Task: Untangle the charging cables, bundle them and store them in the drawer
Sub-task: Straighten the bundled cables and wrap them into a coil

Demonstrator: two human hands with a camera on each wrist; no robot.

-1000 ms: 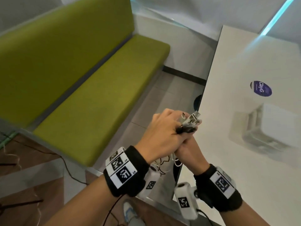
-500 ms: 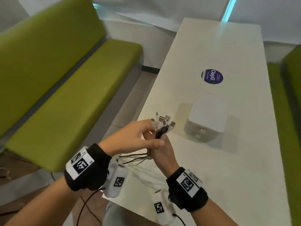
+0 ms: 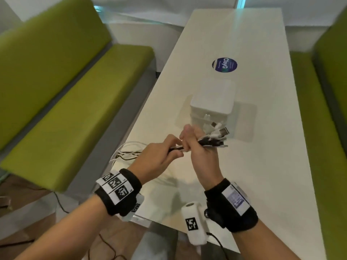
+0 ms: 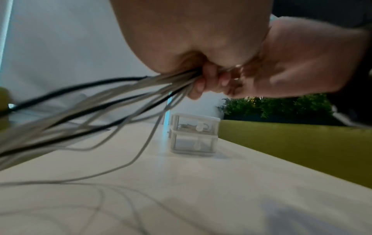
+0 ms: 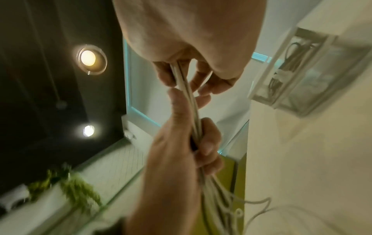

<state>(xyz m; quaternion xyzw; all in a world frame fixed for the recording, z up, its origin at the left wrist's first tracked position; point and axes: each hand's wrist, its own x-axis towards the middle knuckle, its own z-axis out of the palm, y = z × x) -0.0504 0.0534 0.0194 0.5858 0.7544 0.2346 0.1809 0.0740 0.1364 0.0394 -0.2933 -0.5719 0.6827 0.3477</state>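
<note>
Cables (image 3: 210,140) bunched, long axis running L–R, plugs pointing right, just in front of the drawer box (image 3: 213,98). Right hand (image 3: 201,147) fisted round the bunch; left hand (image 3: 159,156) probably pinches it, loose ends trailing left.

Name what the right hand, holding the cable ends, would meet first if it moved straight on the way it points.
Probably the small white drawer unit: the right hand points up the table towards it, plug ends leading. Depth is unclear.

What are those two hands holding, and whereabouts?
Charging cables. The right hand grips the bunch just behind the plugs; the left hand grips it right beside, further down the cords.
</note>
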